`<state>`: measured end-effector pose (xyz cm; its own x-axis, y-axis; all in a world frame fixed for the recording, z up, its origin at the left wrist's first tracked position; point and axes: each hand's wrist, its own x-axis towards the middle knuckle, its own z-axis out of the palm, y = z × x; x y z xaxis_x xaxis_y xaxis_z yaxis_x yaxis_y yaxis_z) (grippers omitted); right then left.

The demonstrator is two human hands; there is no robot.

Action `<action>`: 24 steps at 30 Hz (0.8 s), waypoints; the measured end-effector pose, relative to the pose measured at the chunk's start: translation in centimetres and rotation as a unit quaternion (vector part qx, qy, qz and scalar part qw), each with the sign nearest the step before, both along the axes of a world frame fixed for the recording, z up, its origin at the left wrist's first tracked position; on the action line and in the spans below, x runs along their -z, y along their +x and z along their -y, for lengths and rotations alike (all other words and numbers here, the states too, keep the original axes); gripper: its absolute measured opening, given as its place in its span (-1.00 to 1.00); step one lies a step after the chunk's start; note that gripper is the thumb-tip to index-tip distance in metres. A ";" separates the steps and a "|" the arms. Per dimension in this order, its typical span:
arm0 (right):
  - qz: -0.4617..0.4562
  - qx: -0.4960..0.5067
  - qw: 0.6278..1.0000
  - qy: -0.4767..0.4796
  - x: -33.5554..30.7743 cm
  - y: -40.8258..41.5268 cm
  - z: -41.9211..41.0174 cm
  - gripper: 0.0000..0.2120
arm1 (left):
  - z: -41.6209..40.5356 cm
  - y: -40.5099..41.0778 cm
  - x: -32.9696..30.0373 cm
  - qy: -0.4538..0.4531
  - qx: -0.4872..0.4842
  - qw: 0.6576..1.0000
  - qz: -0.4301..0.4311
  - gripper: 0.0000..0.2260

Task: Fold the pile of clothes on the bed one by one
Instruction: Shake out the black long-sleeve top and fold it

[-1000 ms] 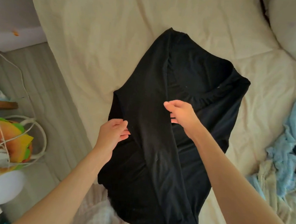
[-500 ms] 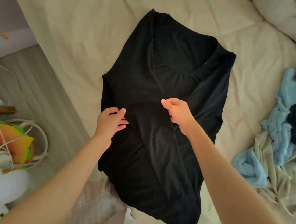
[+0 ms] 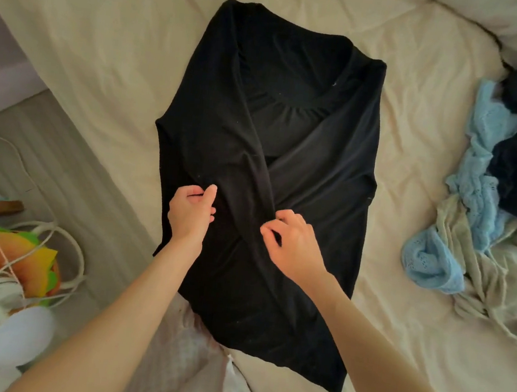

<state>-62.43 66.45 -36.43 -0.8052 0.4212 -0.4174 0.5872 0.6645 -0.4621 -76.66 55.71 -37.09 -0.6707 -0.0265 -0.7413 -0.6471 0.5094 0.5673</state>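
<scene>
The left hand (image 3: 191,212) pinches a fold of the black top (image 3: 310,175) between thumb and curled fingers, and the right hand (image 3: 292,244) grips the same garment just beside it, fingers bent into the cloth where the two side panels cross. The top lies spread on the bed (image 3: 108,36), neckline away from the person and hem toward them, so both hands sit about midway down its length. Its fabric is thin, matte and soft (a gathered seam runs under the scooped neck), with both sides folded inward to overlap in a loose X. The cream bedsheet is lightly creased and bare to the left of and beyond the garment. On the right, well apart from the top, lies the pile of clothes (image 3: 487,220): pale blue lace, grey-green cloth and dark pieces. The bed's left edge runs diagonally past the garment, with the floor (image 3: 47,154) below it.
</scene>
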 end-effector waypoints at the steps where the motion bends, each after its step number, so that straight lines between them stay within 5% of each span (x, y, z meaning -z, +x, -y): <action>1: -0.026 0.047 0.999 -0.008 0.0 -0.8 -0.3 -0.80 | -0.2 -0.5 0.0 -0.003 0.001 1.000 -0.004 -0.84; 3: -0.047 0.181 0.981 -0.055 0.3 -3.2 -1.6 -0.83 | -0.5 -1.4 0.0 -0.007 -0.003 1.000 -0.008 -0.87; 7: -0.039 0.382 0.889 -0.249 1.2 -8.3 -4.2 -0.88 | -0.5 -2.4 0.3 -0.011 -0.006 1.000 0.018 -0.98; 14: -0.032 0.428 0.842 -0.328 2.3 -13.1 -4.4 -0.82 | 0.7 -3.0 1.1 -0.009 0.030 0.999 0.042 -0.73; 18: -0.047 0.416 0.844 -0.336 2.0 -15.2 -5.7 -0.85 | 1.1 -3.5 1.4 0.005 0.047 0.997 0.056 -0.73; 24: 0.059 0.372 0.857 -0.352 0.5 -17.9 -6.8 -0.84 | 1.4 -3.6 1.6 0.024 0.053 0.995 0.077 -0.74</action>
<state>-80.34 73.27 -36.88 -0.3585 0.4109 -0.8382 0.7975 -0.3319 -0.5038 -80.26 54.30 -38.69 -0.5466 0.0763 -0.8339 -0.6716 0.5549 0.4909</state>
